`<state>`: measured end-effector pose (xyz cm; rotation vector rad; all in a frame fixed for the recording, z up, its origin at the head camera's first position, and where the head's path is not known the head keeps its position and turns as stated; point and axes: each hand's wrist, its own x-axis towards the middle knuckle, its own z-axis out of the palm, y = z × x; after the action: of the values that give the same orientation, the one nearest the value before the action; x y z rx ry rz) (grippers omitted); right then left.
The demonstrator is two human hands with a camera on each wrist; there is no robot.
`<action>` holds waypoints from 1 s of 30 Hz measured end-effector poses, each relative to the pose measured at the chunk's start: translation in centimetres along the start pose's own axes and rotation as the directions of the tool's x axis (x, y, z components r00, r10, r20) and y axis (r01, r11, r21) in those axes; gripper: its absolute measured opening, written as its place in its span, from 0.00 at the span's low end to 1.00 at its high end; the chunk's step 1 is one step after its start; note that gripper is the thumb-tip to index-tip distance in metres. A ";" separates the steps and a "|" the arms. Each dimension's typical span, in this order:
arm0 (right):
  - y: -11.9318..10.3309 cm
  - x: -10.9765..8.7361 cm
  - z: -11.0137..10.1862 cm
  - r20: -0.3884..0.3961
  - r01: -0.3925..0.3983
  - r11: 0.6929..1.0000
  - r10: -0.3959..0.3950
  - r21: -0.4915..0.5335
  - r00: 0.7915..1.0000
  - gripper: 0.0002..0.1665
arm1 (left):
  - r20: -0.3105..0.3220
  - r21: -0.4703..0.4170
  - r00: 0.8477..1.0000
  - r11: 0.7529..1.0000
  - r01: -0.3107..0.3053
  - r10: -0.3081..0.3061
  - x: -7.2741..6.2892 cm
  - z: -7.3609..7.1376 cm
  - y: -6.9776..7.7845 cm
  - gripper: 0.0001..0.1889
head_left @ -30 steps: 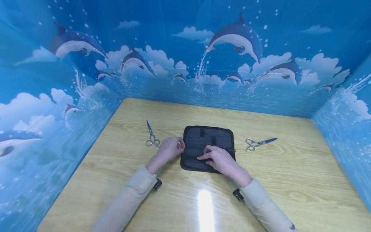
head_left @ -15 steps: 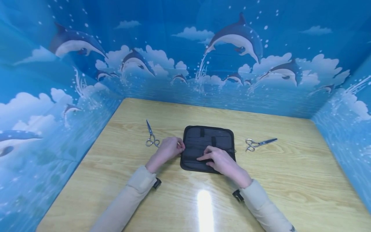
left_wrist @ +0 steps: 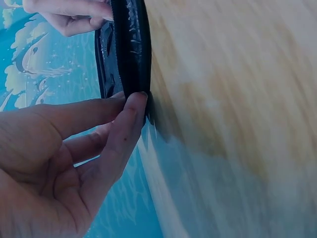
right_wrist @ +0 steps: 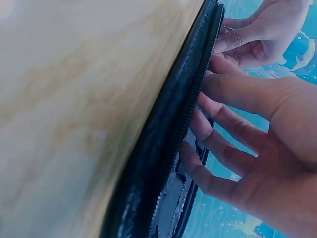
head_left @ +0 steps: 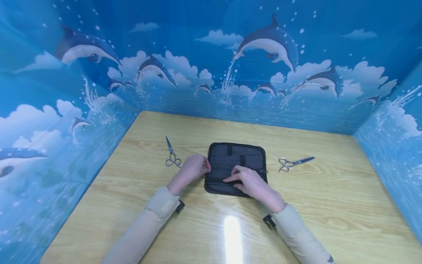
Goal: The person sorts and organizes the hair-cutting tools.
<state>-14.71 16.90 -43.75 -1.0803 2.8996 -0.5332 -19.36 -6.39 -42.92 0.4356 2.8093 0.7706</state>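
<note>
A black zip case (head_left: 219, 150) lies unfolded on the wooden table, its grey inside with loops and pockets facing up. At the case's left edge my left hand (head_left: 193, 168) pinches the rim between thumb and fingers, as the left wrist view shows close up. My right hand (head_left: 251, 182) reaches over the lower right part, with its fingers resting on the inside of the case and spread loosely in the right wrist view. Hair scissors (head_left: 170, 147) lie left of the case, blades pointing away. A second pair of hair scissors (head_left: 304, 160) lies to its right, blades pointing right.
The wooden table (head_left: 343, 205) has a bright light reflection near its front. A blue cloth backdrop (head_left: 204, 44) printed with dolphins and clouds stands along the back and both sides.
</note>
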 end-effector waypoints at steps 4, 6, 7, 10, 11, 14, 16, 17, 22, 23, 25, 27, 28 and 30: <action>0.0 0.0 0.0 -0.003 -0.005 1.000 0.005 0.018 1.000 0.19 | 0.009 -0.026 1.000 0.999 0.022 -0.021 -0.1 -0.1 0.0 0.04; 0.2 0.0 -0.1 -0.004 -0.022 0.998 0.022 0.061 1.000 0.16 | 0.015 -0.040 0.999 0.999 0.035 -0.035 -0.1 -0.2 0.0 0.04; 0.4 0.0 -0.2 -0.007 -0.035 0.995 0.036 0.090 0.999 0.15 | 0.017 -0.044 0.999 0.998 0.039 -0.038 -0.1 -0.2 0.0 0.04; 1.3 -0.4 -0.9 -0.013 -0.101 0.974 0.106 0.202 0.994 0.14 | 0.020 -0.041 0.999 0.999 0.030 -0.030 -0.1 -0.2 -0.1 0.03; 1.8 -0.6 -1.3 -0.022 -0.130 0.966 0.139 0.222 0.990 0.14 | 0.021 -0.034 1.000 0.999 0.023 -0.022 -0.1 -0.2 -0.1 0.04; 3.4 -1.7 -3.0 -0.063 -0.263 0.929 0.288 0.260 0.956 0.14 | 0.028 -0.012 1.000 1.000 0.000 0.000 -0.2 -0.2 -0.1 0.04; 4.9 -2.7 -4.3 -0.102 -0.365 0.897 0.399 0.250 0.911 0.14 | 0.034 -0.004 0.999 1.000 -0.006 0.006 -0.2 -0.2 -0.2 0.05; 5.8 -3.3 -5.0 -0.123 -0.414 0.879 0.450 0.238 0.885 0.14 | 0.037 -0.005 0.999 1.000 -0.005 0.005 -0.2 -0.2 -0.2 0.05; 10.6 -6.2 -7.4 -0.209 -0.527 0.834 0.552 0.164 0.807 0.12 | 0.043 -0.017 0.999 1.000 0.012 -0.011 -0.2 -0.1 -0.2 0.06; 11.5 -6.7 -7.7 -0.207 -0.530 0.836 0.549 0.143 0.810 0.12 | 0.043 -0.019 0.999 1.000 0.014 -0.013 -0.2 -0.1 -0.3 0.06; 13.2 -7.6 -8.2 -0.180 -0.516 0.851 0.525 0.099 0.832 0.13 | 0.040 -0.020 0.999 1.000 0.010 -0.009 -0.3 -0.1 -0.3 0.06; 14.6 -8.2 -8.7 -0.125 -0.490 0.870 0.493 0.062 0.861 0.15 | 0.035 -0.020 0.999 1.000 0.001 0.000 -0.3 -0.1 -0.3 0.06; 15.2 -8.4 -8.9 -0.095 -0.475 0.879 0.477 0.045 0.874 0.15 | 0.028 -0.016 1.000 1.000 -0.010 0.011 -0.3 0.0 -0.3 0.06; 16.2 -8.7 -9.1 -0.042 -0.455 0.890 0.455 0.023 0.889 0.17 | 0.016 -0.010 0.999 1.000 -0.029 0.029 -0.3 0.0 -0.3 0.06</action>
<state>-19.45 36.75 -41.26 -0.3542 3.0281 -0.5536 -19.15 -6.80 -43.03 0.4795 2.7896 0.7824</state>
